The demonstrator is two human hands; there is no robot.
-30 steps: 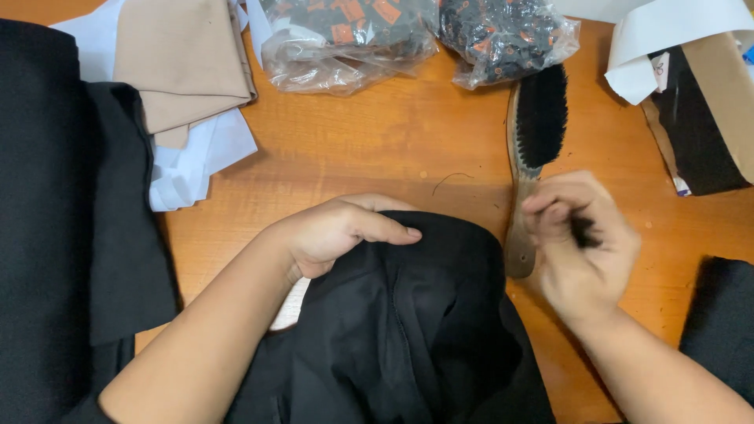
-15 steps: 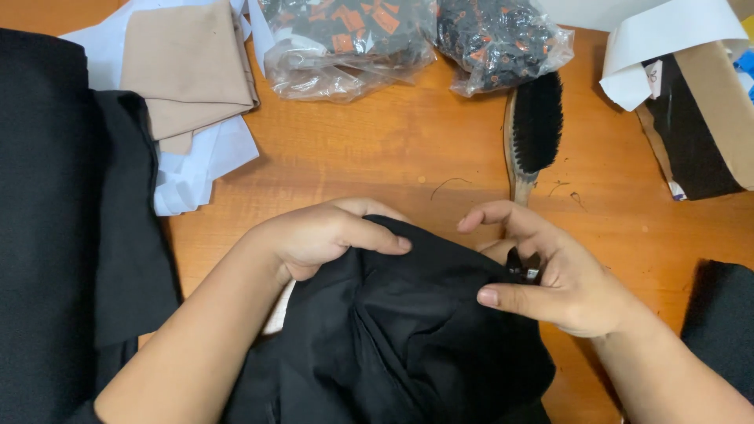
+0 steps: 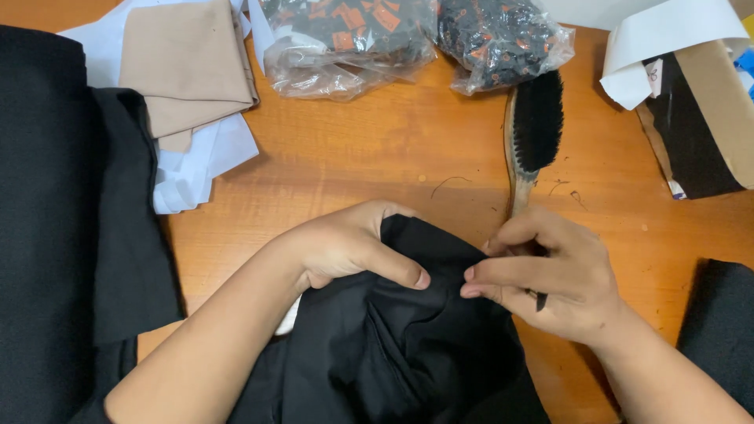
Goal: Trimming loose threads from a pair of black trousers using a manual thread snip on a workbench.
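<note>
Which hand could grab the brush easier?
Probably the right hand: it sits just below the brush, nearly touching its wooden handle. The left hand is farther away, pinching the black fabric.

Orange-brown wooden table (image 3: 353, 165), glossy, evenly lit, fills view.

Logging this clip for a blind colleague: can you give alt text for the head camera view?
Two bare hands pinch bunched black cloth on a wooden table: the left hand grips a fold, and the right hand also holds a small dark object. Behind lie a black-bristled brush, two clear bags of small pieces, and folded beige fabric.
</note>
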